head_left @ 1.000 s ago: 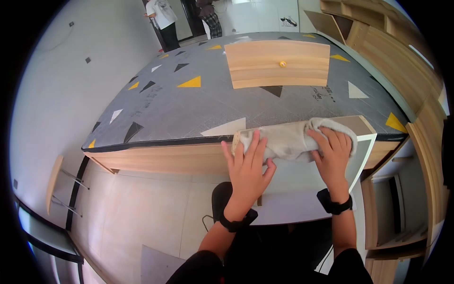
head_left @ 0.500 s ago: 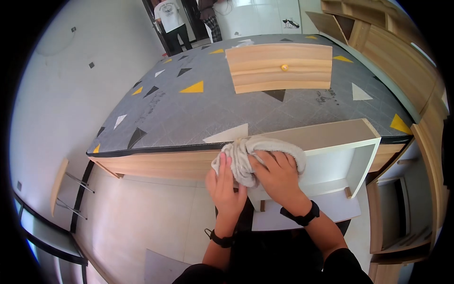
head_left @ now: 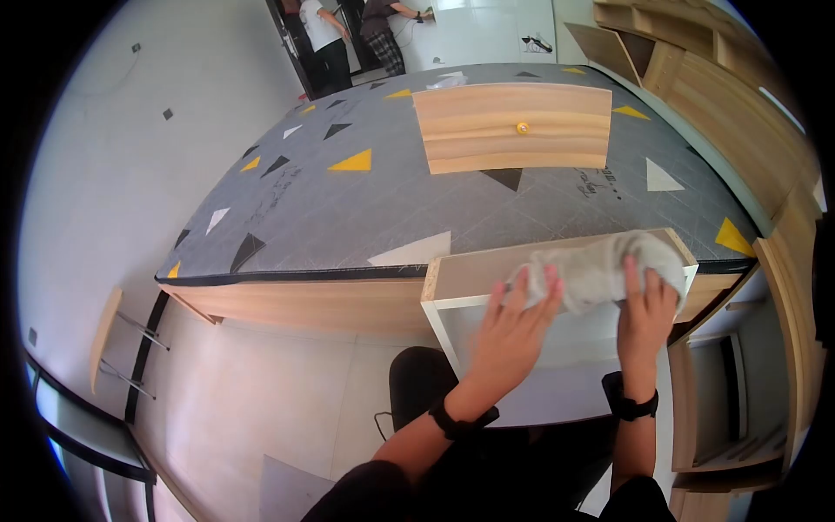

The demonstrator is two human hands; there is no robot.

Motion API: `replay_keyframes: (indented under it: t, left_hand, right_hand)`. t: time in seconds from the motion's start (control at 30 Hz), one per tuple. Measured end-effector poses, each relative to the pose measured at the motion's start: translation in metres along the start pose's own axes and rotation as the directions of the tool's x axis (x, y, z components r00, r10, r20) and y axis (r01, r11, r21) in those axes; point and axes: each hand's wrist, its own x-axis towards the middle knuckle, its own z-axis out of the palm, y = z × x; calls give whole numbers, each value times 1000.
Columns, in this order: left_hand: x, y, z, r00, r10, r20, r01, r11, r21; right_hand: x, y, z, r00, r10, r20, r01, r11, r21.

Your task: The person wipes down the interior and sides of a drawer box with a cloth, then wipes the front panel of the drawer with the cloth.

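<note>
The outstretched left hand (head_left: 511,339) touches crumpled beige cloth (head_left: 584,271); the right hand (head_left: 644,306) grips it against a pale rectangular drawer's (head_left: 465,277) far side.

You are in what looks like a bedroom, in a home or similar lodging. A wide grey mattress (head_left: 296,213) patterned with triangles fills the middle, set on a wooden bed frame (head_left: 304,304). To your right stand wooden shelves and cabinets (head_left: 726,104); before you is a loose drawer box (head_left: 474,277). You see pale tiled floor (head_left: 261,383) and a plain wall (head_left: 96,191) with outlets (head_left: 168,114).
</note>
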Motion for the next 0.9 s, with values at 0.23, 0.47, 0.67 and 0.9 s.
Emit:
replay_keyframes:
  t: [0.23, 0.47, 0.67, 0.9]
  left_hand:
    - [11, 5, 7, 987, 72, -147, -80, 996, -47]
    - [-32, -4, -11, 997, 53, -51, -63, 974, -217]
    - [-93, -8, 1, 971, -82, 223, 176, 880, -441]
    - [-105, -20, -2, 950, -128, 284, 242, 877, -414]
  right_hand:
    - [1, -8, -3, 971, 224, -78, -220, 974, 57]
    - [-37, -9, -40, 917, 378, 128, -398, 834, 381]
    - [-112, -5, -52, 561, 563, 607, -804, 197, 561]
    - [-114, -6, -51, 741, 447, 501, -671, 456, 585]
